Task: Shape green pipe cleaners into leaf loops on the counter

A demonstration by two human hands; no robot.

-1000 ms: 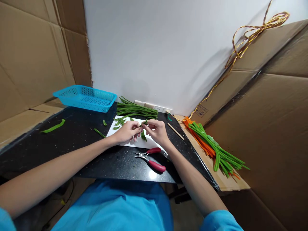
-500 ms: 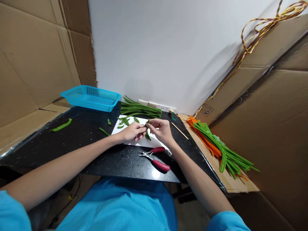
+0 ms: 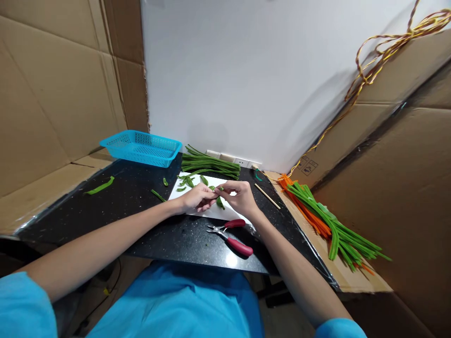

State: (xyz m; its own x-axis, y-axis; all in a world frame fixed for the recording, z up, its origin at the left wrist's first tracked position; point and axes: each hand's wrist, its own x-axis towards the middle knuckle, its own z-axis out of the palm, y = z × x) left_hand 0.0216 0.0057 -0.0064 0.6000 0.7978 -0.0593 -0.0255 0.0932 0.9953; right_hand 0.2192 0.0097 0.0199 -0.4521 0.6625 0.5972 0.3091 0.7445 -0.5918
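My left hand (image 3: 196, 198) and my right hand (image 3: 240, 199) meet over a white sheet of paper (image 3: 229, 214). Their fingertips pinch a short green pipe cleaner piece (image 3: 221, 188), mostly covered by the fingers. Curled and leaf-shaped green pieces (image 3: 181, 189) lie on the paper to the left of my hands, and another green piece (image 3: 220, 203) rests just beneath them. Red-handled cutting pliers (image 3: 239, 247) lie with jaws apart on the black tabletop, nearer to me than the paper.
A bundle of dark green pipe cleaners (image 3: 211, 165) lies behind the paper. At back left stands a blue perforated basket (image 3: 141, 161). A thin wooden stick (image 3: 268, 196) is on the right, beside orange stems (image 3: 319, 226) and bright green stems (image 3: 338, 228) on cardboard.
The whole view has shifted slightly, so things appear a little lower and to the right. My fingers have shifted slightly on the green piece, still pinched together.
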